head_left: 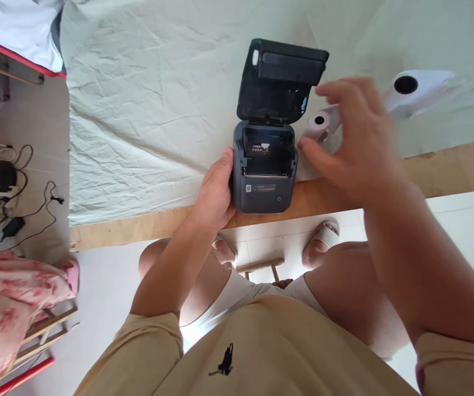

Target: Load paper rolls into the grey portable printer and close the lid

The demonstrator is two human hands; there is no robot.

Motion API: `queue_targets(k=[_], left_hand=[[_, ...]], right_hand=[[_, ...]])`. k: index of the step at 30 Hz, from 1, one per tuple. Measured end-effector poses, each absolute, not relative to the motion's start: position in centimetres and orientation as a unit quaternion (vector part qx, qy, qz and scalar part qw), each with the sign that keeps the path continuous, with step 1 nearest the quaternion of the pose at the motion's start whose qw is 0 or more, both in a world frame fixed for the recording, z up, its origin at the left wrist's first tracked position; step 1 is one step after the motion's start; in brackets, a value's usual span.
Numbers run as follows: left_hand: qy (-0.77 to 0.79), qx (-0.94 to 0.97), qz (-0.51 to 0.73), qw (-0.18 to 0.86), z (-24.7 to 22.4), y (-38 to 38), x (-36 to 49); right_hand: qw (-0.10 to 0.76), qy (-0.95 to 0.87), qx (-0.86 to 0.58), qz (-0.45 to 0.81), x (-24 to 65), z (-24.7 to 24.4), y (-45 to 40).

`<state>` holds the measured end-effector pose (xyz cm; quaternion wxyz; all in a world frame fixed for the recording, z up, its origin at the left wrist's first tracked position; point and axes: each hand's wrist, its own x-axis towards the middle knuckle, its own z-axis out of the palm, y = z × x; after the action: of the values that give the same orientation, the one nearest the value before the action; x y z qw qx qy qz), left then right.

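A dark grey label printer (266, 195) stands at the table's front edge with its lid (282, 82) swung up and its roll bay showing bare. My left hand (218, 190) grips the printer's left side, fingers partly hidden behind it. To the right of the printer, my right hand (358, 135) hovers with thumb and fingers apart, slightly blurred, holding nothing. Between that hand and the printer sits a small white paper roll (317, 124), partly covered by the hand. Farther right lies a larger white roll (420, 88) with a dark core and a loose end.
A pale green cloth (150, 110) covers the table, whose wooden edge (116, 231) shows along the front. Black cables and an adapter (14, 226) lie on the left. A pink patterned cloth (5, 297) hangs over a wooden frame at lower left.
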<state>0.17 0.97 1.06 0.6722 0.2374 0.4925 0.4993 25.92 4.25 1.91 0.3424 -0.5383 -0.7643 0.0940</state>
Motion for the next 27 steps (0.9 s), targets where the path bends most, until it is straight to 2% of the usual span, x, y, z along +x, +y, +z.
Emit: queue_targets(k=[4,7,10,13,15,18,23,27], left_hand=[[0.497,0.233,0.5,0.669,1.0,0.9,0.1],[0.498,0.228,0.503,0.668,1.4,0.8,0.3],[0.495,0.227,0.487,0.683,1.8,0.8,0.5],[0.497,0.229,0.468,0.694,2.0,0.8,0.6],[0.493,0.232,0.472,0.693,2.1,0.8,0.6],[0.462,0.243,0.481,0.705,2.2,0.7,0.6],[0.41,0.306,0.478,0.714,2.4,0.1,0.3],[0.449,0.338,0.46,0.688,2.5,-0.2,0.1]], right_hand=[[0.292,-0.738,-0.592,0.14,25.4,-0.1,5.7],[0.306,-0.73,-0.588,0.166,26.1,-0.2,5.7],[0.401,-0.692,-0.581,0.152,26.1,1.1,4.9],[0.515,-0.678,-0.517,0.084,25.1,3.4,3.5],[0.533,-0.716,-0.446,0.06,23.8,4.8,2.7],[0.486,-0.779,-0.395,0.04,21.6,5.5,2.0],[0.389,-0.792,-0.464,0.072,20.3,3.4,3.0],[0.394,-0.802,-0.443,0.077,20.7,2.8,3.8]])
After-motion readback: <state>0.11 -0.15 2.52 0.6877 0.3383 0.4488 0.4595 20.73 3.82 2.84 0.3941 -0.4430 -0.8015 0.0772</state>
